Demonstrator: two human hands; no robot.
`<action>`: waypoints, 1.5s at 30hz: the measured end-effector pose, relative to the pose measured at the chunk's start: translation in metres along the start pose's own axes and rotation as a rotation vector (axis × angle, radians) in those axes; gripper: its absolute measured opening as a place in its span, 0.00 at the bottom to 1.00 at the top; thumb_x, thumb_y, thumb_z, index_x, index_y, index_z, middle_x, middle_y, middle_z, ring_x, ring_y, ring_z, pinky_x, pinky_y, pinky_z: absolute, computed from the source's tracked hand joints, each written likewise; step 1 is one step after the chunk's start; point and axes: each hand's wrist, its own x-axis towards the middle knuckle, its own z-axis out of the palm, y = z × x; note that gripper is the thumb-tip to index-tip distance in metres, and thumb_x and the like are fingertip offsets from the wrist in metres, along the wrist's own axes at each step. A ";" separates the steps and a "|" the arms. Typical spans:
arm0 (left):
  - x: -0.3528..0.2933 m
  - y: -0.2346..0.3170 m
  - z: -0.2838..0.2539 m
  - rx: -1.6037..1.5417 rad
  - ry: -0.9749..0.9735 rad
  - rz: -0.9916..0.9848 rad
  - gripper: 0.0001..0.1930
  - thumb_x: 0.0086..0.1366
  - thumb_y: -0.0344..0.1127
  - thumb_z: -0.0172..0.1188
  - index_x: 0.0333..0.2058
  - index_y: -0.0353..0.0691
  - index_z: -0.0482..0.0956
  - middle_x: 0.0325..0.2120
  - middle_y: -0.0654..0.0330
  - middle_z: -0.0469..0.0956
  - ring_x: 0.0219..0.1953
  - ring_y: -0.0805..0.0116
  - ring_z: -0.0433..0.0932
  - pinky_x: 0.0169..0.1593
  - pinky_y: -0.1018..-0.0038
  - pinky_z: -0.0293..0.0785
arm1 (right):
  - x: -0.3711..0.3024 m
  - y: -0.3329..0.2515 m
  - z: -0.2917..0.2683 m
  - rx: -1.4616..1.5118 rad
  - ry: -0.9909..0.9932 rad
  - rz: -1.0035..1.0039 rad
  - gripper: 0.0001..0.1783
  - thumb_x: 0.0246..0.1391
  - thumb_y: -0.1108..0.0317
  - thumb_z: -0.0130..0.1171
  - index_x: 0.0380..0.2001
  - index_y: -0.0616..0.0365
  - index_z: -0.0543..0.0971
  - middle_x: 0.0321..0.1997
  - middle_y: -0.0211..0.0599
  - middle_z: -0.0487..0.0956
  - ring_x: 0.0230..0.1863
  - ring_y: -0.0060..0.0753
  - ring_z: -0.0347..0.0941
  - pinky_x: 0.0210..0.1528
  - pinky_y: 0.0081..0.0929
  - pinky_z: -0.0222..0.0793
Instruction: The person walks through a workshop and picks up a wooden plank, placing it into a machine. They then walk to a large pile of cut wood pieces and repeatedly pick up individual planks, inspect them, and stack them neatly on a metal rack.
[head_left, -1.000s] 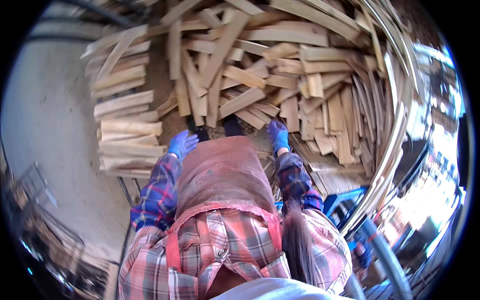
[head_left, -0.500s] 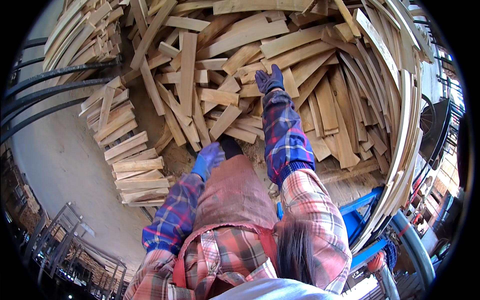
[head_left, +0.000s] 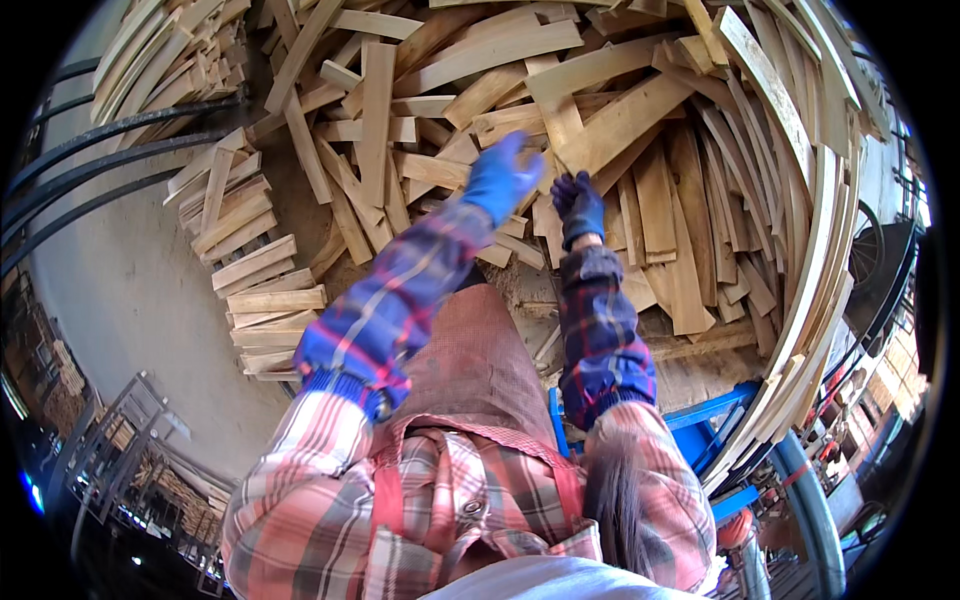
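In the head view both arms stretch forward over a big loose heap of pale wooden slats (head_left: pixel 600 130). The left hand (head_left: pixel 503 178), in a bright blue glove, hovers with its fingers partly curled over the heap; whether they close on a piece cannot be told. Just to its right, almost touching it, the right hand (head_left: pixel 578 205) in a darker blue glove is bunched up against the end of a broad slat (head_left: pixel 625 120) that slants up and away from it; the grip itself is hidden, so I cannot say that it holds the board. Both forearms wear dark plaid sleeve covers (head_left: pixel 600 340).

To the left of the left hand, and nearer the person, lies a neat stack of short slats (head_left: pixel 265 300) on the grey floor (head_left: pixel 130 290). Beyond the right hand, long thin strips (head_left: pixel 800 280) curve along the heap's edge. Below the right elbow sits a blue metal frame (head_left: pixel 715 425); what it carries cannot be seen.
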 end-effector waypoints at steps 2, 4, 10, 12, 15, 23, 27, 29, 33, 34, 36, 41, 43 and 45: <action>0.022 0.042 0.029 0.141 -0.219 -0.069 0.37 0.54 0.55 0.61 0.57 0.38 0.66 0.52 0.43 0.71 0.52 0.47 0.72 0.57 0.60 0.66 | -0.006 0.032 -0.037 -0.067 -0.177 0.025 0.16 0.60 0.60 0.50 0.43 0.61 0.75 0.38 0.38 0.79 0.35 0.33 0.77 0.37 0.28 0.74; 0.029 0.056 0.047 0.459 -0.379 -0.103 0.41 0.52 0.57 0.62 0.60 0.41 0.61 0.56 0.44 0.66 0.53 0.44 0.71 0.56 0.57 0.66 | -0.070 0.057 -0.009 -0.160 -0.163 0.013 0.14 0.56 0.59 0.53 0.38 0.58 0.78 0.33 0.39 0.79 0.32 0.36 0.76 0.34 0.28 0.73; -0.003 -0.024 0.055 0.548 -0.416 -0.243 0.44 0.50 0.49 0.66 0.63 0.43 0.55 0.53 0.44 0.68 0.52 0.46 0.72 0.54 0.57 0.68 | -0.124 0.093 -0.024 -1.016 -0.630 0.021 0.24 0.61 0.57 0.49 0.55 0.59 0.68 0.50 0.40 0.76 0.49 0.39 0.73 0.50 0.30 0.69; -0.030 -0.066 0.005 0.120 -0.560 -0.287 0.40 0.50 0.42 0.66 0.61 0.40 0.59 0.47 0.47 0.73 0.48 0.54 0.75 0.51 0.61 0.70 | -0.095 0.080 -0.051 -1.302 -0.272 -0.289 0.15 0.51 0.65 0.61 0.40 0.62 0.79 0.32 0.42 0.81 0.33 0.35 0.76 0.41 0.30 0.72; -0.093 -0.123 -0.058 -0.422 -0.711 -0.408 0.34 0.49 0.37 0.67 0.55 0.35 0.66 0.41 0.54 0.75 0.40 0.66 0.78 0.45 0.68 0.74 | -0.076 -0.027 0.008 -1.293 0.176 -0.924 0.26 0.49 0.58 0.62 0.47 0.65 0.75 0.44 0.54 0.78 0.46 0.55 0.74 0.47 0.42 0.70; -0.166 -0.072 -0.129 -1.171 -0.555 -0.866 0.31 0.53 0.31 0.60 0.56 0.30 0.63 0.47 0.47 0.74 0.47 0.55 0.77 0.46 0.62 0.77 | 0.026 -0.012 0.072 -2.183 0.251 -0.429 0.56 0.40 0.41 0.64 0.68 0.38 0.45 0.62 0.46 0.59 0.60 0.49 0.61 0.54 0.52 0.60; -0.181 -0.094 -0.146 -1.304 -0.481 -0.881 0.30 0.54 0.32 0.60 0.55 0.26 0.64 0.47 0.46 0.74 0.46 0.54 0.77 0.47 0.62 0.77 | -0.023 0.027 0.106 -2.150 0.383 -0.463 0.49 0.44 0.51 0.61 0.67 0.39 0.48 0.59 0.45 0.62 0.56 0.48 0.66 0.52 0.49 0.64; -0.197 -0.118 -0.156 -1.339 -0.417 -0.837 0.30 0.53 0.32 0.60 0.55 0.28 0.65 0.46 0.46 0.75 0.45 0.54 0.77 0.45 0.61 0.77 | -0.094 0.032 0.122 -2.097 0.338 -0.404 0.50 0.40 0.52 0.62 0.67 0.41 0.51 0.59 0.48 0.65 0.62 0.48 0.62 0.58 0.43 0.63; -0.220 -0.146 -0.165 -1.355 -0.372 -0.815 0.29 0.55 0.32 0.58 0.55 0.28 0.64 0.46 0.45 0.75 0.46 0.52 0.77 0.45 0.58 0.77 | -0.168 0.022 0.066 -1.895 0.201 -0.458 0.51 0.37 0.54 0.66 0.65 0.50 0.55 0.53 0.52 0.71 0.51 0.50 0.72 0.51 0.39 0.70; -0.223 -0.148 -0.166 -1.398 -0.363 -0.865 0.28 0.55 0.32 0.58 0.55 0.28 0.64 0.46 0.45 0.74 0.46 0.52 0.77 0.45 0.57 0.77 | -0.183 0.028 0.040 -1.374 -0.008 -0.354 0.48 0.38 0.58 0.68 0.62 0.59 0.58 0.45 0.46 0.74 0.43 0.42 0.75 0.43 0.31 0.73; -0.230 -0.149 -0.167 -1.473 -0.335 -0.897 0.26 0.58 0.34 0.57 0.54 0.29 0.65 0.46 0.46 0.75 0.46 0.51 0.77 0.47 0.57 0.77 | -0.225 0.034 0.022 -0.642 -0.267 -0.044 0.40 0.47 0.64 0.64 0.61 0.61 0.60 0.44 0.49 0.75 0.39 0.34 0.75 0.38 0.27 0.74; -0.237 -0.153 -0.169 -1.466 -0.323 -0.835 0.26 0.60 0.44 0.58 0.53 0.32 0.68 0.42 0.50 0.76 0.43 0.55 0.78 0.45 0.60 0.77 | -0.294 0.088 0.020 0.197 -0.501 0.350 0.37 0.55 0.62 0.56 0.63 0.65 0.55 0.60 0.58 0.63 0.55 0.47 0.66 0.50 0.36 0.70; -0.234 -0.147 -0.183 -1.373 -0.303 -0.822 0.28 0.60 0.49 0.59 0.51 0.33 0.69 0.41 0.51 0.77 0.42 0.56 0.78 0.42 0.62 0.77 | -0.302 0.104 0.037 0.101 -0.524 0.320 0.37 0.55 0.60 0.55 0.62 0.67 0.56 0.58 0.56 0.66 0.51 0.41 0.69 0.50 0.33 0.70; -0.236 -0.161 -0.174 -1.368 -0.311 -0.847 0.30 0.60 0.57 0.57 0.45 0.33 0.73 0.35 0.52 0.79 0.35 0.61 0.80 0.37 0.65 0.78 | -0.309 0.120 0.045 -0.215 -0.508 0.298 0.33 0.55 0.59 0.55 0.59 0.67 0.61 0.52 0.49 0.71 0.46 0.36 0.72 0.47 0.28 0.69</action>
